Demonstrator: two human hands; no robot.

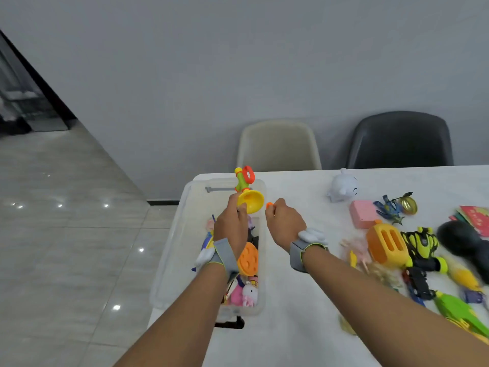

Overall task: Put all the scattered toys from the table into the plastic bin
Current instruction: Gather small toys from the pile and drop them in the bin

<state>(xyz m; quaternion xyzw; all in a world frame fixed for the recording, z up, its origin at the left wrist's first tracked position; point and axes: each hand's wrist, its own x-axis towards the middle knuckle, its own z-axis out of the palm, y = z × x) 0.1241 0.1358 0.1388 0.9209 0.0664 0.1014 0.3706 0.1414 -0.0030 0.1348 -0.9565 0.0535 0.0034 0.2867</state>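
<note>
A clear plastic bin (185, 207) stands at the table's left end with several toys inside, among them an orange disc (248, 258) and a pink figure (247, 294). My left hand (231, 223) is over the bin and grips a toy trumpet (247, 192) with a yellow bell, green stem and red ring. Just right of the bin's rim, my right hand (284, 223) pinches a small orange piece (269, 205). Scattered toys lie on the table to the right: a white plush (342, 188), a pink block (363, 214), an orange toaster toy (387, 246) and a yellow-black car (422, 242).
The white table (291, 327) has its left edge beside the bin, with tiled floor below. A cream chair (277, 147) and a black chair (401, 140) stand behind the table by the wall. More toys and a red booklet (476, 215) crowd the right side.
</note>
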